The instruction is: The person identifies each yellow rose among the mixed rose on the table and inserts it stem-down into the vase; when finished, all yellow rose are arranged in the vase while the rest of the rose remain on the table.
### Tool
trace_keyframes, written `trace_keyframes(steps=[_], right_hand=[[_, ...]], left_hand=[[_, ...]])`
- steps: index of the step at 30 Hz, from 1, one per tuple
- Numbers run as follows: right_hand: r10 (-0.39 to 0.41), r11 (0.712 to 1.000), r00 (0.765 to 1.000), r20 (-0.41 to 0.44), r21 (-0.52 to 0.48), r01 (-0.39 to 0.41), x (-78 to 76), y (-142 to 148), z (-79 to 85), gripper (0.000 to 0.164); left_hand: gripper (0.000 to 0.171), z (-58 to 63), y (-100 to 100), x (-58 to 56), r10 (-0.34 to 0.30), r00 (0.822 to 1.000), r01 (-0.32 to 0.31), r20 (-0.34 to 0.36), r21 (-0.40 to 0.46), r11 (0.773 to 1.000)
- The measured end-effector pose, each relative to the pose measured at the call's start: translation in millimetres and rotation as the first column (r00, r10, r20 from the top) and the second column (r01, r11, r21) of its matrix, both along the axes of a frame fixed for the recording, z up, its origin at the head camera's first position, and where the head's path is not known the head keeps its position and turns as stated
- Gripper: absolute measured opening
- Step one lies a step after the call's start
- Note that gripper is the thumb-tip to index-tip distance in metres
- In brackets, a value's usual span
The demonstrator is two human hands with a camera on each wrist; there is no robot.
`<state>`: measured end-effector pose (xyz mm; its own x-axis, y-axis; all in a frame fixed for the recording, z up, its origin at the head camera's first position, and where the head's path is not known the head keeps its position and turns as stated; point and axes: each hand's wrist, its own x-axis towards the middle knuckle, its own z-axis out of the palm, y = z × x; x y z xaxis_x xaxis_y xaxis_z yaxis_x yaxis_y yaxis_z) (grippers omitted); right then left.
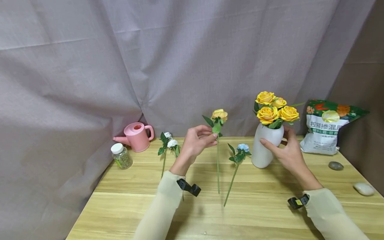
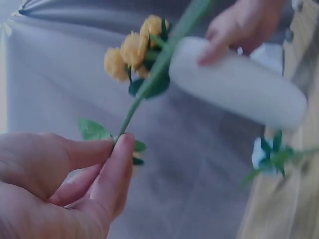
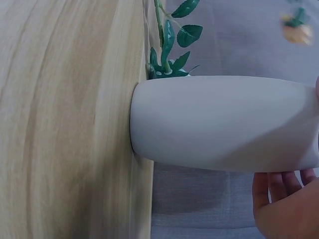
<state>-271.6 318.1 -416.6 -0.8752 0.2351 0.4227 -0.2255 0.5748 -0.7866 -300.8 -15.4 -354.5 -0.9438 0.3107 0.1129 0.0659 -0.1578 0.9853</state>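
My left hand (image 1: 196, 141) pinches a single yellow rose (image 1: 220, 115) by its green stem just below the bloom, and the stem hangs down over the table. In the left wrist view, thumb and fingertips meet on that stem (image 2: 158, 67). The right hand (image 1: 289, 154) grips the upper part of a white vase (image 1: 261, 150) from its right side. Several yellow roses (image 1: 267, 115) stand in the vase. In the right wrist view, the vase's base (image 3: 144, 119) rests on the tabletop. A light blue rose (image 1: 243, 147) lies on the table between the hands.
White roses (image 1: 172, 143) lie left of my left hand, partly hidden by the arm. A pink watering can (image 1: 137, 138) and a white-capped jar (image 1: 121, 156) stand at the far left. On the right are a fertilizer bag (image 1: 321, 133), a dark stone (image 1: 336, 165) and a white stone (image 1: 364, 189).
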Motion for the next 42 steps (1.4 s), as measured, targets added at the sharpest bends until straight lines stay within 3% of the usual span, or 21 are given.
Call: trace_keyframes(steps=[5,8,12,16,25,28,31,35,38,40,42], right_hand=[[0.005,1.000,1.000,0.002,0.003,-0.005,-0.1,0.9,-0.2,0.082],[0.006,1.000,1.000,0.000,0.007,-0.006,0.3,0.7,0.3,0.082],[0.007,1.000,1.000,-0.007,0.005,-0.007,-0.1,0.8,0.0,0.082],[0.008,1.000,1.000,-0.017,0.001,-0.008,-0.8,1.4,-1.0,0.081],[0.002,1.000,1.000,-0.017,0.003,-0.002,0.3,0.3,-0.6,0.082],[0.006,1.000,1.000,-0.022,0.000,-0.006,0.0,0.7,-0.9,0.081],[0.006,1.000,1.000,-0.024,0.005,-0.006,-0.2,1.0,-1.9,0.081],[0.010,1.000,0.999,-0.030,0.011,-0.009,-0.5,1.0,-3.0,0.083],[0.007,1.000,1.000,-0.029,0.012,-0.007,-0.7,0.7,-2.9,0.083],[0.000,1.000,1.000,-0.024,0.019,0.000,-0.8,0.9,-2.8,0.083],[-0.008,1.000,1.000,-0.016,0.023,0.008,-0.8,1.0,-2.6,0.082]], left_hand=[[0.025,12.9,25.8,2.2,-0.053,0.994,0.059,-0.098,0.055,0.997],[0.021,19.7,37.7,2.9,-0.073,0.979,0.084,-0.193,0.053,0.995],[0.024,31.4,49.8,4.2,-0.042,0.956,0.053,-0.291,0.030,0.998],[0.037,44.0,59.3,4.6,0.005,0.957,0.004,-0.291,0.031,1.000],[0.022,69.0,75.5,2.4,0.035,0.956,-0.006,-0.292,0.100,0.995],[0.023,78.2,81.0,2.5,0.072,0.942,-0.032,-0.329,0.124,0.992],[0.023,86.3,86.9,4.2,0.116,0.900,-0.057,-0.420,0.150,0.987],[0.025,93.3,94.9,8.1,0.182,0.804,-0.134,-0.566,0.124,0.983],[0.026,94.8,100.8,11.3,0.222,0.723,-0.244,-0.654,0.060,0.968],[0.026,94.1,105.1,12.8,0.222,0.679,-0.289,-0.699,0.023,0.957],[0.026,92.3,109.8,13.6,0.202,0.650,-0.301,-0.733,-0.005,0.954]])
